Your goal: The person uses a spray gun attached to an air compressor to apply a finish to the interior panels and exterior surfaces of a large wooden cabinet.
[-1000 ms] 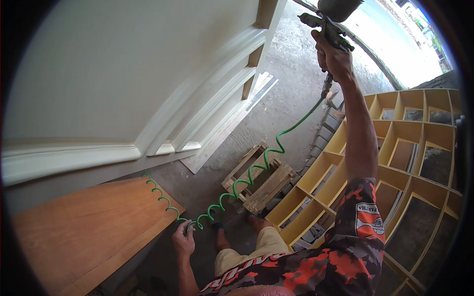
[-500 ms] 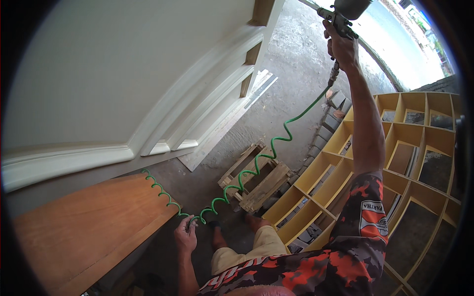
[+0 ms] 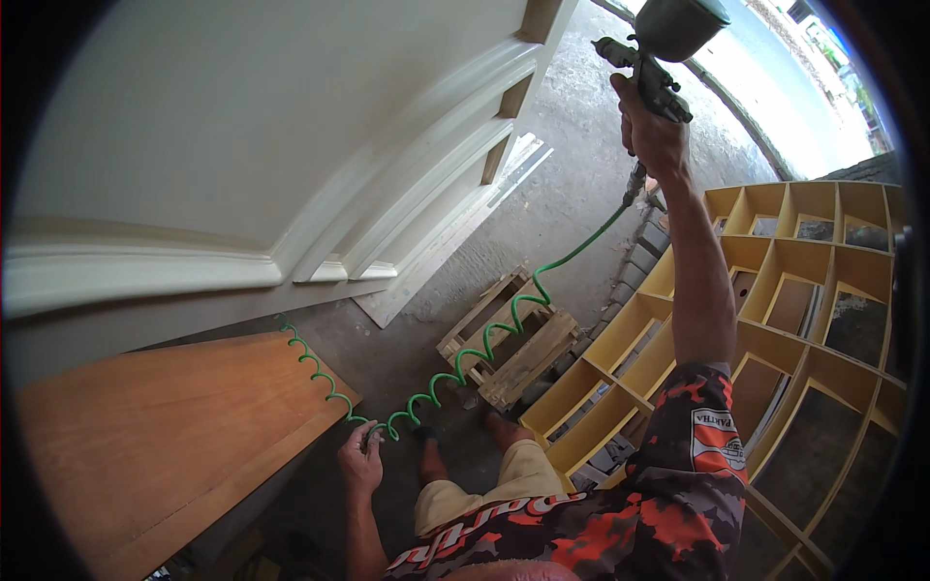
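Note:
Raised at the upper right, my right hand [image 3: 661, 136] is wrapped round the handle of a spray gun [image 3: 651, 81]. A grey paint cup [image 3: 680, 27] sits on top of the gun, whose nozzle points left toward a large white panelled piece [image 3: 232, 145]. From the base of the handle a green coiled air hose [image 3: 499, 334] runs down to my left hand [image 3: 361, 457]. The left fingers are closed on the hose low in front of me, and its far part continues over the edge of a brown wooden board.
A yellowish slatted wooden frame [image 3: 775, 254] with many compartments stands at the right. Near my feet lies a small wooden pallet [image 3: 509, 339]. The brown board [image 3: 184, 436] fills the lower left. A white plank [image 3: 383, 308] lies beside the panelled piece.
My right hand has moved a little left and down with the spray gun, and more of the paint cup shows. The hose has shifted along with it; my left hand still holds it.

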Tool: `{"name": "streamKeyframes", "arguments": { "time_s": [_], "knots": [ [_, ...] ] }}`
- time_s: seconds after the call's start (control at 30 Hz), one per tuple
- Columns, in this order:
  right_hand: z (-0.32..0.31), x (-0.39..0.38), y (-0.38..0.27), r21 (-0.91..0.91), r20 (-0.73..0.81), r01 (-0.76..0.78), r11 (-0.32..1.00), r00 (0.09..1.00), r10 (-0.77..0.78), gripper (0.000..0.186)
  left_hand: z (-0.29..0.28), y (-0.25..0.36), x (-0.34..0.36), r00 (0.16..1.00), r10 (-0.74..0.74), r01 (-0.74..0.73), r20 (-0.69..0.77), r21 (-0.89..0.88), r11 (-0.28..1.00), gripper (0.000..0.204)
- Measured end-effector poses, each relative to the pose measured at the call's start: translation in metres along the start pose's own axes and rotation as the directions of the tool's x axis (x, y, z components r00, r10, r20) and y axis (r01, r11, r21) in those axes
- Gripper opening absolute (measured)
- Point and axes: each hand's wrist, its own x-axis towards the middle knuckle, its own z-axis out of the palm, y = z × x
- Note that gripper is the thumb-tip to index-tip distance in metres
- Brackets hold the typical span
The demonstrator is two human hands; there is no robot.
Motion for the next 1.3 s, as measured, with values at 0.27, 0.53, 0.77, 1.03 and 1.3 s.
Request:
{"name": "streamKeyframes", "arguments": {
  "time_s": [0.27,0.53,0.77,1.03,1.3],
  "knots": [
    [0.047,-0.067,-0.034,0.039,0.087,0.055,0.998,0.995,-0.058,0.031,-0.034,-0.032,-0.018,0.998,-0.06,0.06,0.008,0.015,0.998,0.024],
    [0.094,-0.136,-0.062,0.049,0.108,0.091,0.995,0.99,-0.096,0.031,-0.073,-0.071,-0.044,0.998,-0.06,0.06,-0.029,0.005,0.998,0.024],
    [0.14,-0.209,-0.1,0.027,0.145,0.106,0.994,0.984,-0.108,0.025,-0.109,-0.111,-0.064,0.997,-0.047,0.049,-0.056,0.033,0.998,0.023],
    [0.187,-0.287,-0.138,0.143,0.214,0.078,0.987,0.971,-0.107,0.018,-0.146,-0.144,-0.08,0.996,-0.061,0.064,-0.061,0.043,0.997,0.022],
    [0.234,-0.362,-0.16,0.187,0.269,0.076,0.979,0.955,-0.126,0.027,-0.169,-0.186,-0.092,0.997,-0.015,0.022,-0.076,0.088,0.996,0.021]
  ]
}}
